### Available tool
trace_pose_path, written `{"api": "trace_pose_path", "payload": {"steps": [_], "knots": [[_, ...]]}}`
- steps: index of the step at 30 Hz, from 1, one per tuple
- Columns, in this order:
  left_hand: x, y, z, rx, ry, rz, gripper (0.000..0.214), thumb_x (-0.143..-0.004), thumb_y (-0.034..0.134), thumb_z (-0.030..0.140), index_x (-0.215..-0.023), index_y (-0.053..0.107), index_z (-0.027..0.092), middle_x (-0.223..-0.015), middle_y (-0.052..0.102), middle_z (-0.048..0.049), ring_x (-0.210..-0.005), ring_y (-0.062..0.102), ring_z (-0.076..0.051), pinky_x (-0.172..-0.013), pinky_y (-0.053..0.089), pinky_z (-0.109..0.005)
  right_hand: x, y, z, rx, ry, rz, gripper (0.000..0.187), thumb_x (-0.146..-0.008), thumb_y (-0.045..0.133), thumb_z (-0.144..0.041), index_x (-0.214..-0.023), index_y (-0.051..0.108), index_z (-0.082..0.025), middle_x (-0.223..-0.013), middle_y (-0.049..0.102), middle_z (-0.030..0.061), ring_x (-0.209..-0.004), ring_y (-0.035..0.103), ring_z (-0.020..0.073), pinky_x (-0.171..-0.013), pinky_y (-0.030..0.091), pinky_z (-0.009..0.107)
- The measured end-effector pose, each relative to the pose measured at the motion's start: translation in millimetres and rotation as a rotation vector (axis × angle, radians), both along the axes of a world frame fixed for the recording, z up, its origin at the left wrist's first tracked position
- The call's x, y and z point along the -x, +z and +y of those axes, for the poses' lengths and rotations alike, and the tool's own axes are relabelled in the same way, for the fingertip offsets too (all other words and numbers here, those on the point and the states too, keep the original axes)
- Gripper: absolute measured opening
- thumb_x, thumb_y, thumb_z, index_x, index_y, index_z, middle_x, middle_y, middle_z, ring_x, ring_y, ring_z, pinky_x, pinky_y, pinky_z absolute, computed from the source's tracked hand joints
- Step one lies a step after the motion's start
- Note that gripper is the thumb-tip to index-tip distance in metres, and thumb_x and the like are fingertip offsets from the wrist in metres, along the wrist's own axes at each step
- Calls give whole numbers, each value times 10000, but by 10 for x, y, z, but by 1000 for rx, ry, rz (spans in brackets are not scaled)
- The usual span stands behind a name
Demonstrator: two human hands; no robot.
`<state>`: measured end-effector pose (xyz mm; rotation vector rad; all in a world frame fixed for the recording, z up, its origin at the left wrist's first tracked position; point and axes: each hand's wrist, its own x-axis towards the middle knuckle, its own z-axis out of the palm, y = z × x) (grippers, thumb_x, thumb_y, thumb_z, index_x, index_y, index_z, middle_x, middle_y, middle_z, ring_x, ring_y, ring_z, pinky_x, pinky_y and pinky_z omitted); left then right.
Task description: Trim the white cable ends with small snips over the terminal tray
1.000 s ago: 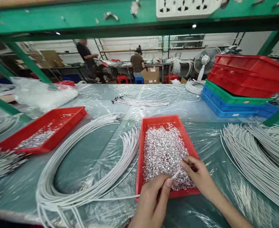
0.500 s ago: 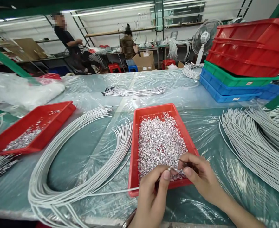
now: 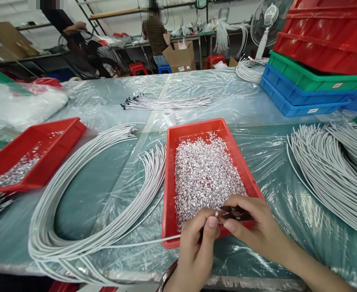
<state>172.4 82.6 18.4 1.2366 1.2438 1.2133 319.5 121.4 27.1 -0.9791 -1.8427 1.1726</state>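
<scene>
My left hand [image 3: 196, 239] is closed, pinching the end of a white cable [image 3: 142, 243] between thumb and forefinger. The cable runs left to a looped bundle of white cables [image 3: 44, 219] on the table. My right hand [image 3: 254, 227] is closed on a dark, two-armed tweezers-like tool [image 3: 237, 213], whose tips are at the cable's end; whether they touch it I cannot tell. Both hands are over the near end of a red tray [image 3: 170, 182] strewn with small shiny metal pieces [image 3: 205, 174].
At left stands another red tray [image 3: 49, 166] with similar pieces. More white cables [image 3: 324, 174] lie at right, below stacked red, green and blue bins [image 3: 312, 81]. A white roll [image 3: 169, 117] and black-tipped cables [image 3: 166, 101] lie beyond the tray. Two people are in the background.
The tool in my right hand has come up to the cable end, and my hands are closer together. The view has tilted down, so the background sits higher.
</scene>
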Motion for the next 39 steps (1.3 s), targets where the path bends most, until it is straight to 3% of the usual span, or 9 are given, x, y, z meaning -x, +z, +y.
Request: {"api": "trace_pose_path", "payload": {"steps": [15, 20, 24, 30, 39], "knots": [[22, -1, -3, 72, -75, -60, 384, -932, 361, 489, -765, 511, 177, -527, 286, 62, -475, 243, -98, -466, 207, -249, 9, -16, 24, 37, -6, -26, 218, -856, 546, -391, -761, 491, -203, -608, 419, -47, -534, 378, 104, -497, 309, 223], [66, 28, 4, 154, -105, -73, 421, -908, 387, 527, -686, 474, 180, -541, 305, 48, -488, 252, -102, -462, 208, -252, 2, 11, 24, 47, 4, -35, 229, -858, 550, -398, -755, 513, -197, -606, 452, -44, -538, 408, 102, -500, 317, 223], [127, 13, 28, 200, -173, -171, 445, -898, 429, 513, -598, 415, 185, -522, 282, 52, -477, 235, -97, -457, 196, -251, 16, 25, 39, 32, 10, -40, 225, -844, 574, -387, -745, 529, -190, -607, 477, -44, -537, 425, 97, -505, 322, 220], [233, -30, 54, 282, -338, -275, 426, -912, 409, 500, -627, 435, 185, -537, 281, 50, -488, 223, -104, -468, 195, -259, 23, 19, 31, 44, 40, -51, 214, -842, 579, -393, -767, 547, -195, -621, 507, -39, -541, 449, 98, -498, 331, 219], [236, -72, 29, 313, -319, -351, 402, -910, 445, 465, -624, 433, 183, -540, 270, 51, -477, 202, -93, -443, 162, -252, 21, 4, 30, 36, 53, -80, 246, -860, 549, -422, -764, 543, -196, -618, 491, -39, -538, 443, 98, -497, 326, 225]]}}
